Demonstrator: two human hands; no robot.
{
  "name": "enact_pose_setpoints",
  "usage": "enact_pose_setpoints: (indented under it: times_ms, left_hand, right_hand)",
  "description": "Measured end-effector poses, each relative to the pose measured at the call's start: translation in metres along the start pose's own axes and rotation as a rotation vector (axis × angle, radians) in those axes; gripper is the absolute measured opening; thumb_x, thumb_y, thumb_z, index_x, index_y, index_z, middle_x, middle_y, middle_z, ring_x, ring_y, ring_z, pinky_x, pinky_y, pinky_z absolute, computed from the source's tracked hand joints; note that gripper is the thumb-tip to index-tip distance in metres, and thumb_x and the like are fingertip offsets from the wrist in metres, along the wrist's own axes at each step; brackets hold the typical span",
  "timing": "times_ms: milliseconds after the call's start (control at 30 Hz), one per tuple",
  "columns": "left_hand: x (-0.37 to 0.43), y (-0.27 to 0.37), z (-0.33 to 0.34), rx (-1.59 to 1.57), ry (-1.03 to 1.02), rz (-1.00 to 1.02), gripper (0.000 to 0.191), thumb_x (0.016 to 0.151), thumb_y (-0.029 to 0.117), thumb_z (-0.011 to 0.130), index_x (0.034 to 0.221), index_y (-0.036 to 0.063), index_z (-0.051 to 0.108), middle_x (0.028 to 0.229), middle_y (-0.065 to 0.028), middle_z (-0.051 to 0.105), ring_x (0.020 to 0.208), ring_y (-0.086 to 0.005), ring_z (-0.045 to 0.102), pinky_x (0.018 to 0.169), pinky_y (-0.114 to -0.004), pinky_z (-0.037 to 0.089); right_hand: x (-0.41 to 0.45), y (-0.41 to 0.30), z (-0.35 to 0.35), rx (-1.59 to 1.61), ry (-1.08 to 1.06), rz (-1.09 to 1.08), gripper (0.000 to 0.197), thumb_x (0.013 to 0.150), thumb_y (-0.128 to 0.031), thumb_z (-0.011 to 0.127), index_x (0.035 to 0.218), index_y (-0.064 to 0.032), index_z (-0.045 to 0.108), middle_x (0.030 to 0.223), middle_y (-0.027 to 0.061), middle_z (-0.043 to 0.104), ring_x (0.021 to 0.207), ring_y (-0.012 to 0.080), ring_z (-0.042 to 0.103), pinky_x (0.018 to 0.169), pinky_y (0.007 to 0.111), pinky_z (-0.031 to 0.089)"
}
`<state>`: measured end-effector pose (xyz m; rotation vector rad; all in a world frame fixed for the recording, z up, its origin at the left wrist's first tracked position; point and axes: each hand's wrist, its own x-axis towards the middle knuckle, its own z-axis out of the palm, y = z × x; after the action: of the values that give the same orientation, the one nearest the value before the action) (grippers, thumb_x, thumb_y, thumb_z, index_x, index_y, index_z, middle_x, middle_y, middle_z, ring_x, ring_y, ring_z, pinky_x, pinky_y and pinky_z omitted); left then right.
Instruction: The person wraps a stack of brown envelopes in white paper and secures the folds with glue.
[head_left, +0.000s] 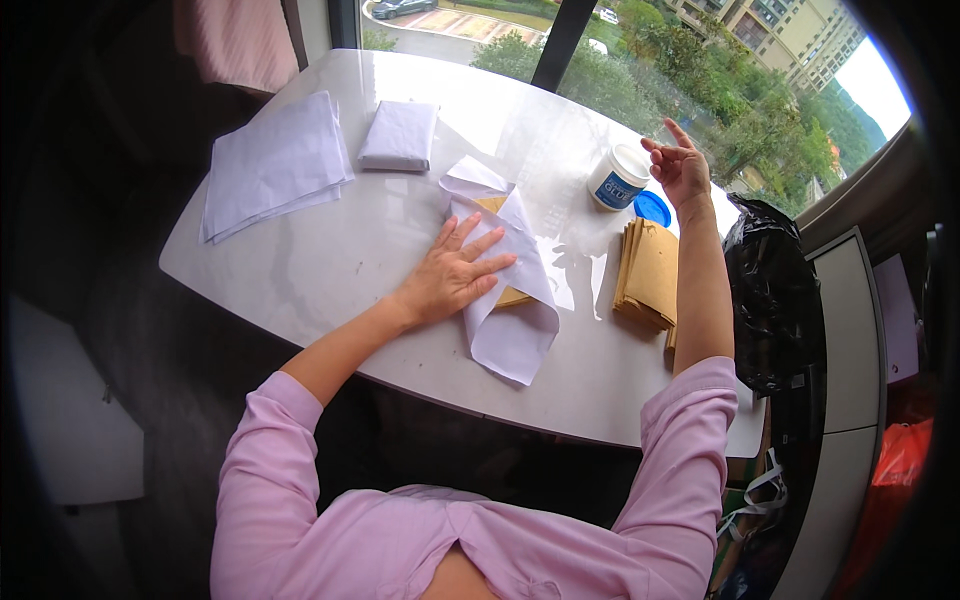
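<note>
My left hand (454, 271) lies flat with spread fingers on a white paper sheet (504, 341), whose sides are folded over a brown paper piece (512, 298). That piece shows at two gaps in the sheet. Raised beside an uncapped white glue tub (620, 178), my right hand (679, 165) has its fingers apart and some bent; nothing is seen in it. The tub's blue lid (652, 208) rests on the table below that hand. A stack of folded brown paper (649, 274) is left of my right forearm, which hides part of it.
White paper sheets (274, 165) lie at the left of the white table (315, 270). A white paper-wrapped packet (399, 135) sits near the back. Beyond the table's far edge is a window (637, 82). A black plastic bag (776, 300) stands at the right, next to a cabinet (847, 330).
</note>
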<state>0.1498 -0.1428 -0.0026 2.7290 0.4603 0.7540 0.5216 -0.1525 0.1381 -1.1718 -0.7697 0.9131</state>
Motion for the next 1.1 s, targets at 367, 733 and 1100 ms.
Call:
enact_pose_setpoints:
  times_ms: [367, 733, 1100]
  left_hand:
    - [0.002, -0.003, 0.003, 0.005, -0.022, -0.055, 0.038, 0.097, 0.037, 0.038, 0.130, 0.0262, 0.054, 0.147, -0.0047, 0.035, 0.140, -0.0310, 0.017, 0.114, -0.046, 0.003]
    - [0.001, -0.003, 0.004, -0.060, -0.032, -0.104, 0.038, 0.096, 0.037, 0.039, 0.130, 0.0280, 0.054, 0.147, -0.0033, 0.035, 0.140, -0.0299, 0.016, 0.112, -0.052, 0.001]
    - [0.001, -0.003, 0.005, -0.046, -0.026, -0.111, 0.038, 0.096, 0.037, 0.039, 0.130, 0.0284, 0.053, 0.146, -0.0027, 0.037, 0.139, -0.0296, 0.018, 0.112, -0.051, 0.005]
  right_hand:
    - [-0.067, 0.004, 0.041, 0.328, -0.334, -0.028, 0.065, 0.074, 0.006, 0.044, 0.139, 0.0004, 0.033, 0.093, 0.0231, 0.064, 0.058, 0.0116, 0.058, 0.049, 0.021, 0.045]
    - [-0.238, 0.117, 0.104, 0.303, -0.415, 0.712, 0.054, 0.073, 0.003, 0.042, 0.127, 0.0077, 0.040, 0.078, 0.0205, 0.065, 0.051, 0.0178, 0.060, 0.042, 0.025, 0.046]
    - [-0.248, 0.102, 0.120, -0.170, -0.603, 0.854, 0.070, 0.071, 0.005, 0.038, 0.140, -0.0028, 0.033, 0.075, 0.0165, 0.065, 0.049, 0.0159, 0.060, 0.043, 0.026, 0.048]
